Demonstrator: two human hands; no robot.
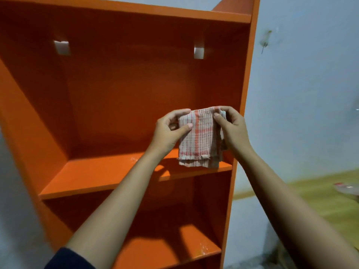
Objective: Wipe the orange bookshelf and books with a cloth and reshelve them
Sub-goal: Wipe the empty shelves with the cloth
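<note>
A dark navy sleeve (67, 259) covers the left arm (116, 200) down to about the elbow, its cuff soft and rounded; below that the forearm is bare. The right arm (281, 200) shows bare along its whole visible length. The left grip (169, 131) and right grip (233, 129) are bare too, nails trimmed short

A pale blue-grey wall (310, 94) fills the right side of the view, and a strip of it shows again at the far left. High on it sits a small greenish mark (265, 39) with a thin dark line hanging below; what it is cannot be told. Low on the right, a yellow-green surface (320, 202), floor or mat, meets the wall's foot. On it, at the right edge, lies a blurred clear plastic item (347, 190) with a red patch.
</note>
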